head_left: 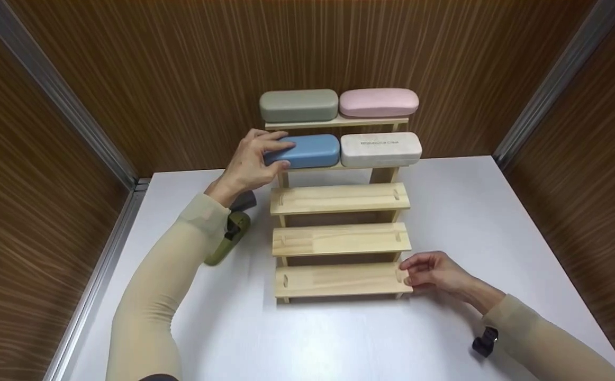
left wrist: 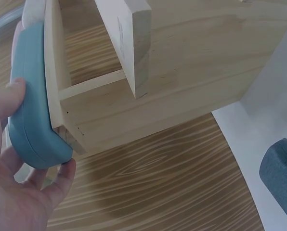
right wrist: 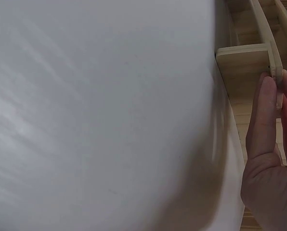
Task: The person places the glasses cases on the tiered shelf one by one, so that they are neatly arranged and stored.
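My left hand [head_left: 249, 161] grips the left end of a blue glasses case [head_left: 310, 151], thumb in front and fingers behind and on top. The case sits on the second step from the top of a wooden tiered rack [head_left: 339, 198], beside a white glasses case [head_left: 381, 149] with small lettering. In the left wrist view the blue case [left wrist: 32, 96] lies along the step's edge between thumb and fingers. With thumb and fingertips, my right hand [head_left: 440, 275] pinches the right end of the lowest step; in the right wrist view that board end [right wrist: 275, 62] shows between them.
A grey-green case [head_left: 299, 106] and a pink case [head_left: 379, 102] stand on the top step. Left of the rack, an olive case [head_left: 228, 241] and a dark grey case [head_left: 244, 201] lie on the white table [head_left: 334, 338], partly behind my left arm. Wood-patterned panels surround the table.
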Motion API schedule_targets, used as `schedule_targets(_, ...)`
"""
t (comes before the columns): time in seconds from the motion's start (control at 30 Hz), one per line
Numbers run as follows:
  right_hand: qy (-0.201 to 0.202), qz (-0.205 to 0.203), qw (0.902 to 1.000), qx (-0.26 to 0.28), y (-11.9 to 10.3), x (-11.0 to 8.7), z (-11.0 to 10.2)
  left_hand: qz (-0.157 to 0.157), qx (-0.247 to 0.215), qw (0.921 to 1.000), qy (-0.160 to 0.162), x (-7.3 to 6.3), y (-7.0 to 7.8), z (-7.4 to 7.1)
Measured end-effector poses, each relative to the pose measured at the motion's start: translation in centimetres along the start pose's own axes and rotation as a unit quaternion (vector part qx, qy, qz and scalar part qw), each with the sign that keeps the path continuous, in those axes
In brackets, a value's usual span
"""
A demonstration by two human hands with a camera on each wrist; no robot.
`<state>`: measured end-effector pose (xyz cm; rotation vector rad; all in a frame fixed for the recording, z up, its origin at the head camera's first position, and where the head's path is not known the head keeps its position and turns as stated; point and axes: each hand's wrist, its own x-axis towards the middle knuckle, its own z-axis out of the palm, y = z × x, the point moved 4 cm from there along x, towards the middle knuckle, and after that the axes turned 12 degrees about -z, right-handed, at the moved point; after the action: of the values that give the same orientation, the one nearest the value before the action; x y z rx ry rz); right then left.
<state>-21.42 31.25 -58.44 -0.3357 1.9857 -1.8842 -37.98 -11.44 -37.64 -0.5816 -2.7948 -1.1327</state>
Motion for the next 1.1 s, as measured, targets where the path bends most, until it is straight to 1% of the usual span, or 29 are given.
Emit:
schedule_targets(0.13, 0.0, 0.0, 1.0, 0.0, 0.0, 0.0, 0.0, 0.018, -0.003, 0.9997, 0.018, -0.1, -0.1, -0.2)
schedule_targets(0.23, 0.0, 0.001, 1.0, 0.002, 0.0, 0.1, 0.0, 0.036, -0.015, 0.9985, 0.037, -0.4, -0.2, -0.5)
schedule_targets(0.33, 0.0, -0.001, 1.0, 0.004, 0.0, 0.1, 0.0, 0.044, -0.028, 0.9972, 0.054, -0.7, -0.3, -0.9)
schedule_targets(0.5, 0.0, -0.004, 1.0, 0.009, 0.1, 0.1, -0.1, 0.059, -0.034, 0.9947, 0.077, -1.4, -0.5, -1.6)
schedule_targets(0.6, -0.002, -0.007, 0.9999, 0.007, 0.1, 0.0, -0.1, 0.073, -0.037, 0.9923, 0.094, -2.0, -0.8, -2.0)
schedule_targets(0.67, -0.003, -0.009, 0.9999, 0.005, 0.1, 0.0, 0.0, 0.077, -0.039, 0.9907, 0.105, -2.4, -1.0, -2.4)
schedule_targets(0.8, -0.001, -0.01, 0.9999, 0.002, 0.1, 0.0, 0.0, 0.069, -0.048, 0.9891, 0.121, -3.4, -1.8, -3.0)
schedule_targets(1.1, -0.002, -0.016, 0.9999, 0.001, 0.2, 0.1, 0.1, 0.02, -0.062, 0.9896, 0.128, -6.2, -4.6, -3.8)
